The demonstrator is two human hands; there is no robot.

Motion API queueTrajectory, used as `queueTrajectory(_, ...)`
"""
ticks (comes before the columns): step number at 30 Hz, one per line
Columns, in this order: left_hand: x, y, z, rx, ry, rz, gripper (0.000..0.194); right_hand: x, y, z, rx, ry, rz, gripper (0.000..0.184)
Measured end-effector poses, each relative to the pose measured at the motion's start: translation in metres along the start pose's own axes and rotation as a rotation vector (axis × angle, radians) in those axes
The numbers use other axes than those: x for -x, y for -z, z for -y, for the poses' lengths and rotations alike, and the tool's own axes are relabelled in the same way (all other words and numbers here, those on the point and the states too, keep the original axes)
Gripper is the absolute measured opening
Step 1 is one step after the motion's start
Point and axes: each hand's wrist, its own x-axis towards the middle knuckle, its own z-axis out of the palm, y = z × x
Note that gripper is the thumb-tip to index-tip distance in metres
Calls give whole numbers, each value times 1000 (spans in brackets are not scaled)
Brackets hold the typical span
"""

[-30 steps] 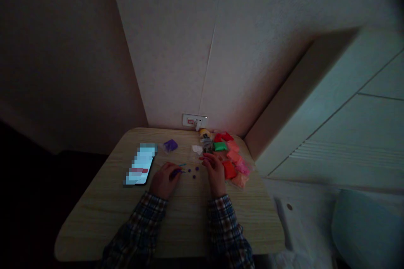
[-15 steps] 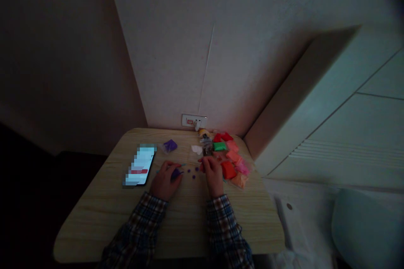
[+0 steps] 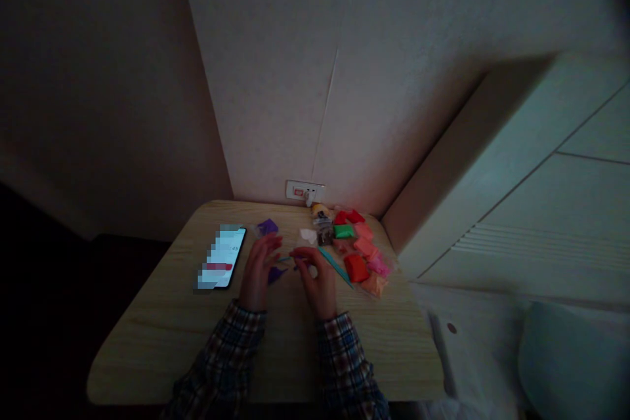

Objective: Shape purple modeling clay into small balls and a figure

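Note:
My left hand (image 3: 256, 268) is raised over the table, fingers stretched and apart, with nothing in it. Beside it on the tabletop lies a larger purple lump of modelling clay (image 3: 275, 274) with a pointed end. My right hand (image 3: 319, 279) curls its fingers and thumb together low over the small purple clay bits (image 3: 296, 265); the fingers hide most of these, and whatever sits in the fingertips is too small to make out. A turquoise modelling tool (image 3: 336, 268) lies right of my right hand. Between the hands, part of another thin turquoise tool (image 3: 284, 259) shows.
A lit phone (image 3: 224, 257) lies on the left of the wooden table (image 3: 197, 354). Bagged purple clay (image 3: 267, 227) and a white piece (image 3: 308, 235) lie farther back. Several colourful clay packets, including green (image 3: 343, 231) and red (image 3: 356, 268), crowd the right. A wall socket (image 3: 305, 191) holds a plug.
My left hand has let go of the purple clay lump and lifted with fingers spread. My right hand has moved left over the small purple bits, uncovering the turquoise tool.

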Motion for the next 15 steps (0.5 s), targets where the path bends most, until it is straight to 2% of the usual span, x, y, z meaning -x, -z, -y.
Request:
queueTrajectory(2, -1, -14, -5, 295, 155, 143, 50, 4, -8, 8, 111, 122, 62, 27)
queueTrajectory(4, -3, -24, -6, 491, 268, 279, 57, 6, -12, 14, 240, 185, 98, 34)
queueTrajectory(7, -3, -29, 0, 646, 328, 387, 61, 8, -9, 19, 343, 213, 99, 39)
queueTrajectory(12, 5, -32, 15, 597, 339, 434, 64, -3, 0, 30, 298, 242, 108, 42)
queueTrajectory(15, 13, -42, 17, 472, 231, 336, 65, -12, -4, 39, 385, 302, 225, 50)
